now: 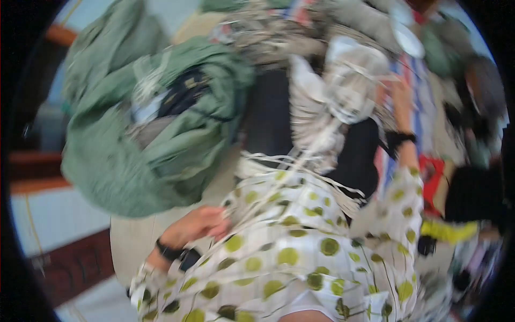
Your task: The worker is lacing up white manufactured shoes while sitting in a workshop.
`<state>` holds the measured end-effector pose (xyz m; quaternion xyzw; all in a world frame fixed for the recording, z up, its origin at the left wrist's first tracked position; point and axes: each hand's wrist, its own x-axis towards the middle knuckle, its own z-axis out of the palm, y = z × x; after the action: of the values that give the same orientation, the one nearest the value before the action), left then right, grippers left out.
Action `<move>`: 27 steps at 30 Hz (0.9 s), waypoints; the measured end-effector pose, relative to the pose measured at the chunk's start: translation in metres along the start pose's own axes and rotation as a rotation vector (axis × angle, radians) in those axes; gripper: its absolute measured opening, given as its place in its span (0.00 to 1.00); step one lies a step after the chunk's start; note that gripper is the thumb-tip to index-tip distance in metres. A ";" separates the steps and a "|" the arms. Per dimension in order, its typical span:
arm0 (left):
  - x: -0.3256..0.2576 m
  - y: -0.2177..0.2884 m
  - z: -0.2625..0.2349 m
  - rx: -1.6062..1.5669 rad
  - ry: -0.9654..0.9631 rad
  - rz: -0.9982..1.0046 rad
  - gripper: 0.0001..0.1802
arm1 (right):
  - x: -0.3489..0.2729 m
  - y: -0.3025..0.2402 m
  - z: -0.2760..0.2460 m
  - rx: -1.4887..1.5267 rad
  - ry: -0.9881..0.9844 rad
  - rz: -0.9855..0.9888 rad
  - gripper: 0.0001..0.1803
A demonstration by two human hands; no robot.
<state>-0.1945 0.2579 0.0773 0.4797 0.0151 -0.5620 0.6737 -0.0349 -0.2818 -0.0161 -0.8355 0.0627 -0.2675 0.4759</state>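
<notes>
A bundle of whitish folded cloth pieces [357, 88] lies between my knees, with a band or cord around its top. White cords [308, 153] run from the bundle down across my lap. My left hand [201, 222] is beside my waist, its fingers curled in on a pale cord that stretches up toward the bundle. To the right of the bundle, my right hand [397, 99] is raised, close to a thin white cord end [383, 78]. Motion blur hides whether its fingers grip that cord.
A large green cloth sack [134, 172] stands open at my left with dark and white items inside. Beige bundles [268, 40] are piled ahead. On the right lie a striped sheet [421, 115], a red bag [431, 180] and a yellow item [450, 231].
</notes>
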 end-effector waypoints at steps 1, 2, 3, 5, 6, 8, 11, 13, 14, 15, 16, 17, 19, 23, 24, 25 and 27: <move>-0.014 -0.003 0.003 0.004 0.127 -0.136 0.16 | 0.008 -0.013 0.005 0.067 0.024 0.173 0.13; -0.021 -0.012 0.000 0.128 0.241 -0.226 0.14 | 0.020 -0.019 0.006 0.285 0.021 0.383 0.13; -0.031 -0.038 -0.014 -0.022 0.356 -0.261 0.11 | 0.019 -0.020 0.005 0.446 -0.079 0.465 0.10; -0.049 -0.088 -0.053 -0.124 0.443 -0.434 0.05 | 0.012 -0.034 0.006 0.633 -0.153 0.461 0.06; -0.052 -0.098 -0.054 -0.110 0.430 -0.434 0.05 | 0.009 -0.032 -0.001 0.625 -0.136 0.456 0.06; -0.051 -0.099 -0.054 -0.250 0.557 -0.449 0.05 | 0.007 -0.028 -0.009 0.263 -0.328 0.400 0.07; -0.037 -0.087 -0.049 -0.210 0.577 -0.395 0.06 | 0.008 -0.029 -0.012 0.060 -0.382 0.317 0.13; -0.014 -0.062 -0.029 -0.171 0.548 -0.252 0.07 | 0.010 -0.023 -0.013 -0.001 -0.392 0.315 0.18; -0.007 -0.053 -0.025 -0.168 0.542 -0.247 0.07 | 0.009 -0.017 -0.013 -0.005 -0.387 0.310 0.18; -0.001 -0.047 -0.024 -0.119 0.457 -0.188 0.08 | 0.008 -0.012 -0.013 0.014 -0.243 0.290 0.16; 0.004 -0.040 -0.022 -0.072 0.372 -0.130 0.09 | 0.008 -0.007 -0.014 0.032 -0.100 0.270 0.15; 0.005 -0.032 -0.017 -0.131 0.302 -0.118 0.07 | 0.011 -0.015 -0.009 0.036 -0.104 0.266 0.15; 0.005 -0.024 -0.011 -0.062 0.303 -0.105 0.08 | 0.017 -0.048 0.007 -0.246 0.026 0.129 0.15; 0.014 0.001 0.007 0.084 0.326 -0.088 0.10 | 0.036 -0.067 0.030 -0.682 -0.141 -0.030 0.17; 0.014 0.005 0.008 0.076 0.358 -0.075 0.10 | 0.034 -0.067 0.030 -0.803 -0.183 -0.051 0.16; 0.013 0.011 0.009 0.155 0.301 -0.039 0.10 | 0.034 -0.067 0.030 -0.922 -0.219 -0.078 0.16; 0.007 0.015 0.006 0.220 0.257 -0.001 0.10 | 0.033 -0.066 0.029 -0.834 -0.224 -0.188 0.15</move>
<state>-0.1836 0.2472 0.0860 0.6184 0.0398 -0.4946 0.6094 -0.0017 -0.2357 0.0397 -0.9819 0.0370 -0.1695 0.0756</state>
